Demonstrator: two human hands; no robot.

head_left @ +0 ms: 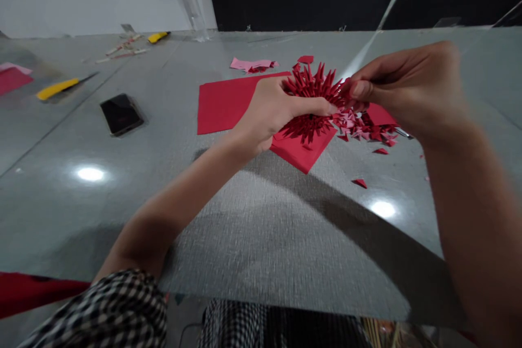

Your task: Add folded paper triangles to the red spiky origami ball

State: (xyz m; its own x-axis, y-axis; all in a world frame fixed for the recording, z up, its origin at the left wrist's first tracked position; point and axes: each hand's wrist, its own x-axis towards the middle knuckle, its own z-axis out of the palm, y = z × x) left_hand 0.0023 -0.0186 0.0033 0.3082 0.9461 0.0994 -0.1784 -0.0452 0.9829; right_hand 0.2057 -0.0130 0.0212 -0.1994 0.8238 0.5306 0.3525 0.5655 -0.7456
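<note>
A spiky red ball of folded paper pieces (316,84) is held above the table by my left hand (277,106), whose thumb lies across its front. My right hand (391,87) pinches a small red paper piece (346,87) at the ball's right side. Whether that piece touches the ball I cannot tell. Flat red paper (228,103) lies under and behind my left hand, with a red corner (305,157) showing below the ball. Loose pink and red folded triangles (361,125) are heaped beneath my right hand.
A phone (121,114), a yellow utility knife (59,88) and a second yellow tool (158,37) lie on the left. Behind them stands a clear bottle (188,2) with a grey cap. Pink paper scraps (250,63) lie at the back. Single triangles (360,182) are scattered front right.
</note>
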